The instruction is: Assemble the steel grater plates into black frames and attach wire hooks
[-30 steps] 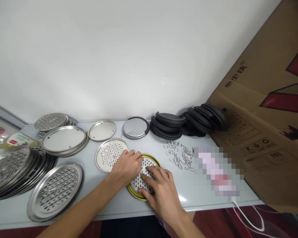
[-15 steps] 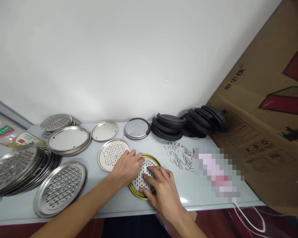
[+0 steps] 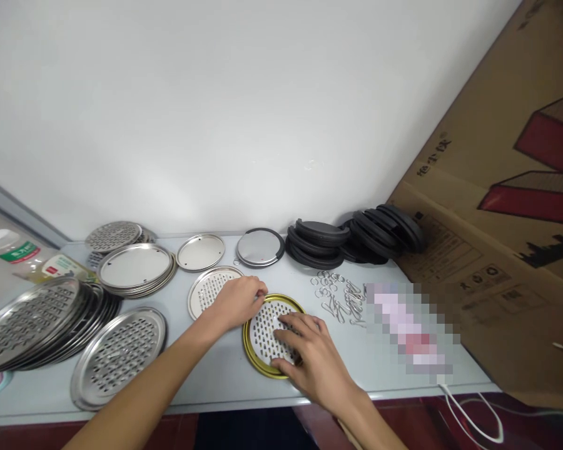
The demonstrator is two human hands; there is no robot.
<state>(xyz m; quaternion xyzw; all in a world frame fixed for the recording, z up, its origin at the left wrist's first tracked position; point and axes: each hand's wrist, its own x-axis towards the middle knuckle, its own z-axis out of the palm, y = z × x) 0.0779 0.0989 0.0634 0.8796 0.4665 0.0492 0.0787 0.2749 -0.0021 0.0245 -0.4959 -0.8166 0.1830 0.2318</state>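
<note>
A round metal grater plate point(image 3: 268, 334) lies inside a yellow-rimmed ring point(image 3: 250, 353) near the front of the table. My right hand point(image 3: 312, 359) rests over its right side, fingers spread on the perforated face and thumb near the front rim. At the upper left edge of the ring, my left hand point(image 3: 241, 302) is closed with its fingers curled down; whatever they hold, if anything, is hidden. A paler grater plate point(image 3: 201, 294) lies partly under that hand. Another grater plate point(image 3: 122, 356) lies beyond my left forearm.
Stacked grater plates point(image 3: 37, 319) and plain metal discs point(image 3: 136, 265) stand at left. Along the wall lie a plain disc point(image 3: 201, 252), a black-edged disc point(image 3: 261, 247) and black round pieces point(image 3: 316, 247). Small metal rings point(image 3: 326, 282) and clips point(image 3: 338, 307) lie right. A cardboard box point(image 3: 450, 281) borders the table.
My left hand has drawn back to the left, off the grater plate's face, uncovering more of it. The right hand stays on the plate, its fingers shifted slightly right. The camera view has shifted a little.
</note>
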